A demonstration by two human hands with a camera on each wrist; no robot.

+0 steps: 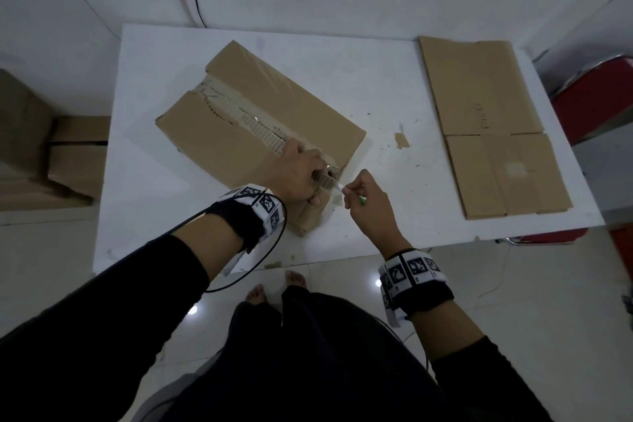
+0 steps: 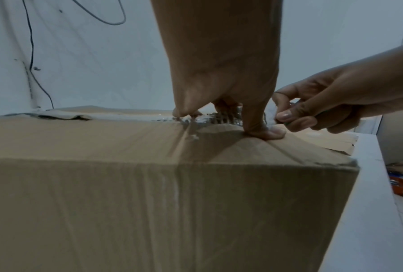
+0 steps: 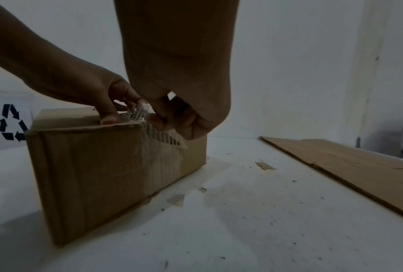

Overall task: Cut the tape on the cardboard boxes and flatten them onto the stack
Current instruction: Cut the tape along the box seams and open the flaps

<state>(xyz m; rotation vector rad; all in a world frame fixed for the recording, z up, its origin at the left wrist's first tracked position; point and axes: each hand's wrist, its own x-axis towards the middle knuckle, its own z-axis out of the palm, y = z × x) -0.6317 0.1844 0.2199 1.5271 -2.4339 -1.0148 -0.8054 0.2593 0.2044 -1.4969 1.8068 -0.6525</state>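
Cardboard box (image 1: 260, 120) sits closed at centre of the white table (image 1: 376, 96), angled, long axis running upper left to lower right of the head view. Contents not visible. Top seam is ragged: paper skin torn off along it, corrugation exposed, clear tape (image 3: 140, 112) lifted at the near end.

Left hand (image 1: 298, 175) is on the box's near top edge, fingers bent down onto the torn seam, thumb (image 2: 263, 128) pressing the top face flat. It presses rather than wraps around anything.

Right hand (image 1: 366, 202) is just beside the left, at the box's near corner, fingers curled and pinching the loose tape end; a small green-handled tool (image 1: 362, 199) sits in the same grip. Blade not visible.

Flattened cardboard stack (image 1: 486, 120) lies at the right side of the table, well apart from the box. Cardboard scraps (image 1: 401, 140) and crumbs lie between them.

Off the table, left edge of frame: more cardboard boxes (image 1: 75, 161) on the floor. Red chair (image 1: 596, 103) at right edge.
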